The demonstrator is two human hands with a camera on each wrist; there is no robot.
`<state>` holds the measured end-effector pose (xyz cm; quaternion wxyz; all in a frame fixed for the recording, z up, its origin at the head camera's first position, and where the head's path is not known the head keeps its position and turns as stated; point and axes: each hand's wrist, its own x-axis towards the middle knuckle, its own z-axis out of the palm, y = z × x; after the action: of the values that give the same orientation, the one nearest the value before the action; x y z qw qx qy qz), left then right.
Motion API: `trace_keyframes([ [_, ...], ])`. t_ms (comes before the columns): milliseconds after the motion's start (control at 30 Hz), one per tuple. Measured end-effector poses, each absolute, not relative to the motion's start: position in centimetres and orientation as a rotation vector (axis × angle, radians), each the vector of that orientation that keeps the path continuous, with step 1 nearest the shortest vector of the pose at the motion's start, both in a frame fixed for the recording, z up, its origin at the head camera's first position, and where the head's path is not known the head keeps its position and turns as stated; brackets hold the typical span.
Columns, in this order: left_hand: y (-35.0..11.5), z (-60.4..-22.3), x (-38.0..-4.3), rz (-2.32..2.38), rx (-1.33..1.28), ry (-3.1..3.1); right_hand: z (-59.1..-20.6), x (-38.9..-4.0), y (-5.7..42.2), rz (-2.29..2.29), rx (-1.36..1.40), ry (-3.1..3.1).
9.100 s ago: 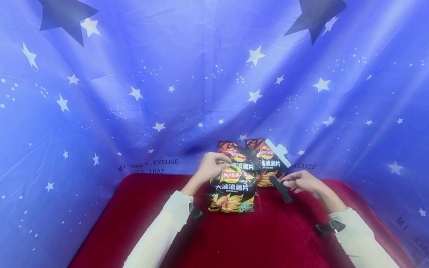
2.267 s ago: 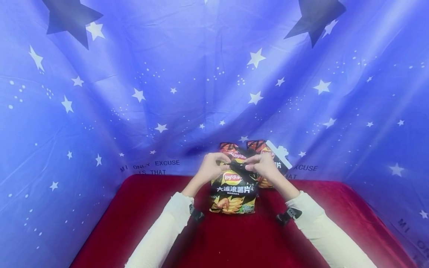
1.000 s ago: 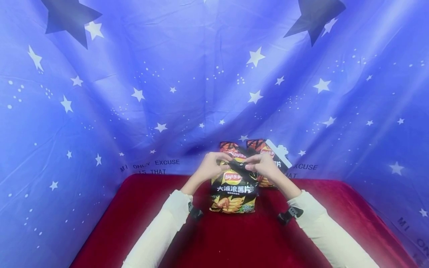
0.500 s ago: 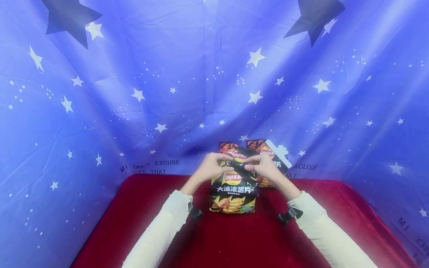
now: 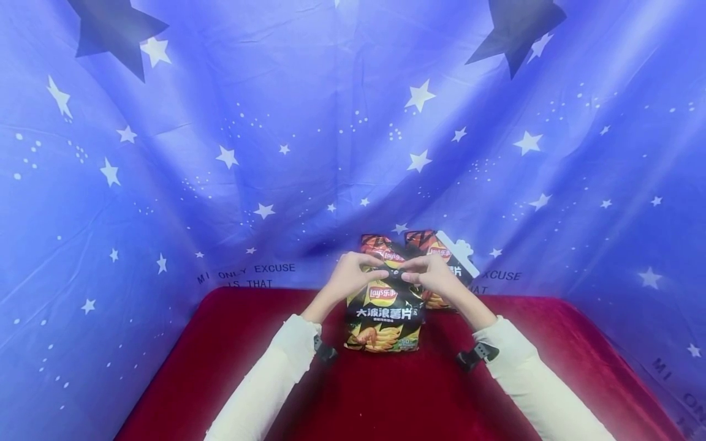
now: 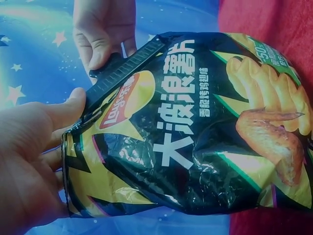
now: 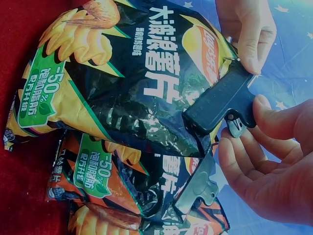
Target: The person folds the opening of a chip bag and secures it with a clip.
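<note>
A black Lay's chip bag [image 5: 380, 313] lies face up on the red cloth, its top edge inside a long black bag clip [image 7: 220, 100]. My left hand [image 5: 349, 274] grips the bag's upper left corner; in the left wrist view the thumb of this left hand [image 6: 29, 156] presses at the clip's end and the other fingers go behind the bag. From the other side my right hand [image 5: 438, 275] pinches the clip's handle. The right wrist view shows the thumb and fingertips of the right hand [image 7: 281, 161] at the handle's two wings.
Just behind lies a second chip bag [image 5: 375, 240], with a black clip [image 7: 198, 186] across its top. To its right, a third bag [image 5: 421, 237] bears a white clip [image 5: 459, 254]. Red cloth [image 5: 380, 398] covers the table; a blue star-printed curtain [image 5: 309, 184] hangs behind.
Since the oldest frame, my right hand has brought the black clip leftward from beside the bags onto the front bag's top. Over the last second, both hands have hardly moved.
</note>
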<state>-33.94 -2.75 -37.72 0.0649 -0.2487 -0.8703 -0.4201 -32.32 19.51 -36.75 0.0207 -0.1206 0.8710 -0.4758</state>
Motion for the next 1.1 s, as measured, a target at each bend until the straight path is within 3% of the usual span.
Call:
trace_keyframes([
  [1100,-2.00,-37.74,-33.62,-1.299,-0.497,-2.626,-36.58,-31.91,19.60,-1.485,-0.405,2.624],
])
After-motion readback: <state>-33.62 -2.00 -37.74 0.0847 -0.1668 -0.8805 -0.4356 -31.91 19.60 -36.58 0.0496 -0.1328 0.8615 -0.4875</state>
